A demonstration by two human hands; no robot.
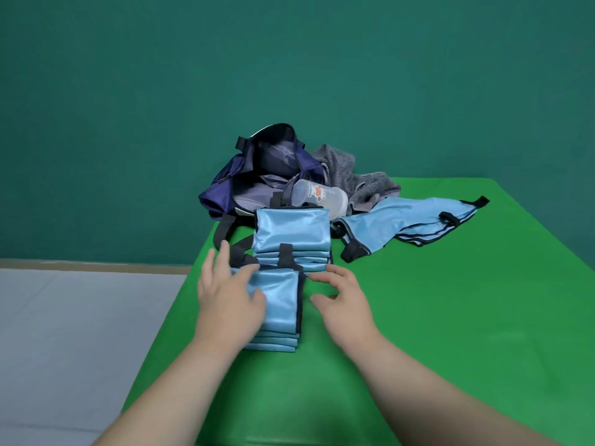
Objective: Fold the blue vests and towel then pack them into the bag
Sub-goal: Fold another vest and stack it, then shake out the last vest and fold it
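A folded light-blue vest (279, 300) with dark trim lies near me on the green table. My left hand (227, 296) rests flat on its left side, fingers spread. My right hand (344, 299) hovers just right of it, fingers apart, holding nothing. Behind it sits a second folded blue vest (293, 235). An unfolded blue vest (409, 225) lies spread out at the right. The navy bag (254, 175) stands unzipped at the table's far edge. A crumpled grey striped towel (357, 178) lies beside the bag.
A translucent plastic bottle (320, 197) lies on its side against the bag's mouth. The green table (450, 317) ends at its left edge close to the folded vests; grey floor lies beyond. A teal wall stands behind.
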